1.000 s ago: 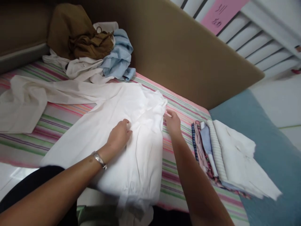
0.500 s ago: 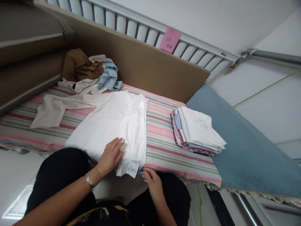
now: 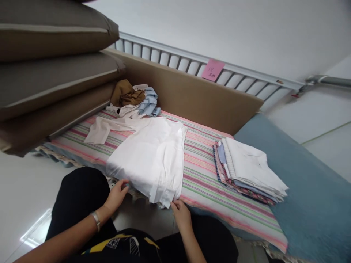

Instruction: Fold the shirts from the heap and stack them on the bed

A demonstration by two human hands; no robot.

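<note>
A white long-sleeved shirt lies on the striped cloth, one sleeve stretched to the left and the other folded down over the body, its buttoned cuff at the near edge. My left hand, with a silver bracelet at the wrist, is at the shirt's lower left hem. Its fingers are loosely bent, with thumb and forefinger apart. At the lower right corner, beside the cuff, my right hand pinches the shirt's edge between thumb and fingertips.
Right of the shirt stands a stack of folded clothes, white on top. Crumpled brown, white and light blue clothes lie behind. Large brown cushions rise at left. A brown board leans against the railing, which bears a pink note.
My left hand has slid off the folded sleeve to the hem, left and toward me. The right hand has come to the shirt's corner and pinched it. The view has shifted left.
</note>
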